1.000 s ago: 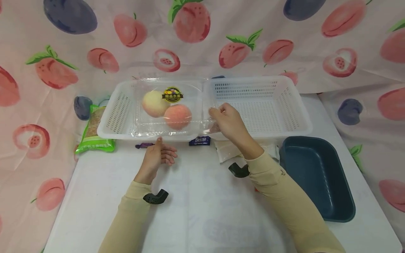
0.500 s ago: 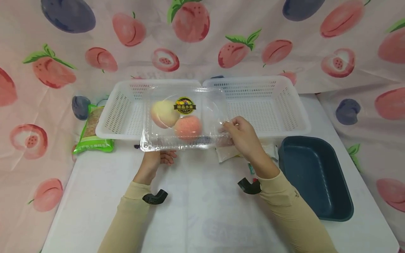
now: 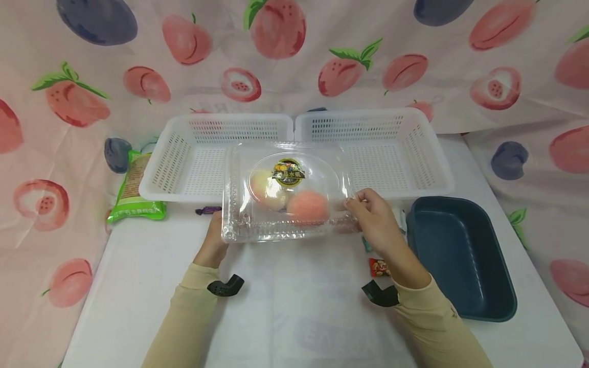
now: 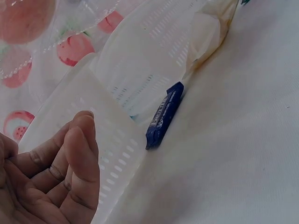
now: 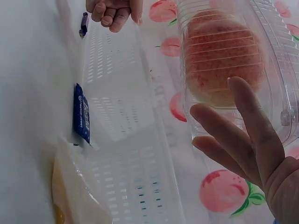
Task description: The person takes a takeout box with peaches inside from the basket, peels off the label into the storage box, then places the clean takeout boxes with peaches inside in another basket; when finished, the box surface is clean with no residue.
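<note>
My right hand (image 3: 378, 225) holds the right end of a clear plastic fruit box (image 3: 235, 199), thumb on top and fingers beneath. The box is lifted and tilted in front of the baskets. Inside lie a pale yellow peach (image 3: 267, 191) and a pinkish-red peach (image 3: 307, 207); the right wrist view shows a peach (image 5: 224, 58) through the ribbed bottom, over my spread fingers. My left hand (image 3: 213, 243) is at the box's near left corner, partly hidden behind it. In the left wrist view, my left hand's fingers (image 4: 81, 158) are loosely bent with nothing in them.
Two white slotted baskets (image 3: 154, 181) stand side by side behind the box. A dark blue basin (image 3: 503, 301) is at right, a green food packet (image 3: 138, 210) at left. Along the baskets' front lie a purple-wrapped candy (image 3: 208, 210), a blue packet (image 4: 163, 116) and a pale bag (image 5: 77, 182).
My right hand has brought the fruit box from over the baskets toward me and to the right. The left hand has barely moved, and the box now covers part of it.
</note>
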The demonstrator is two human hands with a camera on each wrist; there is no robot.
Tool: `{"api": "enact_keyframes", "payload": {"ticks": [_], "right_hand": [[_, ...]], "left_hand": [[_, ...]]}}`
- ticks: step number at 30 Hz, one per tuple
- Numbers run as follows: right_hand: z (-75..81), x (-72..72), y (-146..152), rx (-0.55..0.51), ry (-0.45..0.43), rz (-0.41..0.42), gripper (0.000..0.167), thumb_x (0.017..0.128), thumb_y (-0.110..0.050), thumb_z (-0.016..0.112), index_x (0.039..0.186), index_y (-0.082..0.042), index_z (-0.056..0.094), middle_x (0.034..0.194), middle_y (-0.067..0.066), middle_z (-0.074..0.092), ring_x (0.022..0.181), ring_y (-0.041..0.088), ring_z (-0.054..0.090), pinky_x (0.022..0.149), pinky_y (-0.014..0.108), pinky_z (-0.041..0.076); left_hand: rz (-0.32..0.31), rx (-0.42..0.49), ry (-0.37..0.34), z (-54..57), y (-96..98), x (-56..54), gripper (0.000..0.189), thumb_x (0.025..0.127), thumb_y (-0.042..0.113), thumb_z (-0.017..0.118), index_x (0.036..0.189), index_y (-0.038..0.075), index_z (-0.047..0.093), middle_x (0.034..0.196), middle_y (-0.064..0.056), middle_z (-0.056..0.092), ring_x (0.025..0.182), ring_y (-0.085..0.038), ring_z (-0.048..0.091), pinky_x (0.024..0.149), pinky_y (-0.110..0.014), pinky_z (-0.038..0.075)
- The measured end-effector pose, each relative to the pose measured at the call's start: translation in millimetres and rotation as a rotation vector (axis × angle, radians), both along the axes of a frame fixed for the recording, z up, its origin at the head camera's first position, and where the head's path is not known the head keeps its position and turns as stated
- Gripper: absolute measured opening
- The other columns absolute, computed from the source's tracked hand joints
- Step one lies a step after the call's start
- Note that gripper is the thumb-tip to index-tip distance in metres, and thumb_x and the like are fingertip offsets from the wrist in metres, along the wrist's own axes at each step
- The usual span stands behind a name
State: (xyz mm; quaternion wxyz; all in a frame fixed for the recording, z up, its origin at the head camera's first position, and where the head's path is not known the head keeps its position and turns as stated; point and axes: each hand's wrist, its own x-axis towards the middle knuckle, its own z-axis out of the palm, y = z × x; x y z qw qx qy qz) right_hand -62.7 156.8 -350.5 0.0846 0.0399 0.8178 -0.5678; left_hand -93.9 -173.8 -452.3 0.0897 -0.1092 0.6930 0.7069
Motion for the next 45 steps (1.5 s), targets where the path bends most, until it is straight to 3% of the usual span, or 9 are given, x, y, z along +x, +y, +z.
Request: {"api": "enact_keyframes", "payload": {"ticks": [3,8,13,17,22,30,45], "right_hand": [[-1.2,8.3,5.6,0.007,-0.015,-0.003,0.02,0.108,-0.021,0.052,0.109,-0.001,0.052,0.074,-0.001,0.051,0.064,0.014,0.045,0.058,0.028,0.038],[-3.5,22.2,15.8,0.02,-0.015,-0.015,0.019,0.107,-0.019,0.053,0.11,0.0,0.052,0.068,-0.002,0.043,0.06,0.013,0.041,0.054,0.027,0.034],[-8.0,36.6,23.9,0.01,-0.02,-0.011,0.017,0.106,-0.013,0.054,0.11,0.003,0.052,0.065,-0.002,0.043,0.056,0.01,0.041,0.052,0.025,0.04],[-13.3,45.8,28.7,0.013,-0.06,0.001,0.02,0.106,-0.015,0.055,0.114,0.003,0.051,0.067,0.0,0.046,0.053,0.012,0.045,0.05,0.026,0.045],[-22.8,55.9,32.9,0.037,-0.081,0.003,0.024,0.105,-0.017,0.058,0.118,0.003,0.052,0.071,0.002,0.051,0.057,0.012,0.051,0.056,0.027,0.054],[-43.0,68.5,37.1,0.108,-0.095,0.005,0.024,0.104,-0.018,0.06,0.116,0.002,0.055,0.073,0.0,0.05,0.061,0.009,0.044,0.055,0.025,0.039],[-71.5,86.8,42.0,0.114,-0.172,-0.048,0.021,0.105,-0.019,0.06,0.109,0.001,0.055,0.068,-0.001,0.047,0.056,0.01,0.043,0.051,0.025,0.038]], "left_hand": [[-0.021,-0.021,-0.012,0.9,0.2,-0.4,0.036,0.113,0.025,0.045,0.096,0.014,0.075,0.079,0.012,0.072,0.082,-0.005,0.065,0.076,-0.021,0.054],[-0.059,-0.155,-0.056,3.5,0.6,-1.5,0.073,0.112,0.055,0.028,0.122,-0.003,0.069,0.087,0.007,0.071,0.088,-0.007,0.066,0.08,-0.023,0.054],[-0.069,-0.188,-0.086,4.9,1.5,-3.3,0.074,0.113,0.052,0.025,0.12,-0.011,0.064,0.085,0.003,0.068,0.08,-0.007,0.064,0.074,-0.022,0.055],[-0.047,-0.165,-0.111,5.8,2.3,-4.3,0.074,0.114,0.047,0.025,0.121,-0.018,0.06,0.084,0.0,0.067,0.073,-0.006,0.064,0.069,-0.021,0.056],[-0.036,-0.121,-0.117,4.5,3.9,-4.6,0.073,0.115,0.045,0.026,0.114,-0.018,0.061,0.075,0.001,0.064,0.064,-0.006,0.06,0.061,-0.021,0.054],[-0.088,-0.108,-0.084,4.3,3.7,-2.1,0.077,0.115,0.048,0.022,0.113,-0.017,0.063,0.078,0.0,0.069,0.062,-0.01,0.064,0.059,-0.024,0.056],[-0.124,-0.087,-0.075,6.6,3.5,-3.3,0.081,0.114,0.05,0.021,0.111,-0.017,0.066,0.078,-0.003,0.072,0.06,-0.012,0.064,0.059,-0.026,0.057]]}}
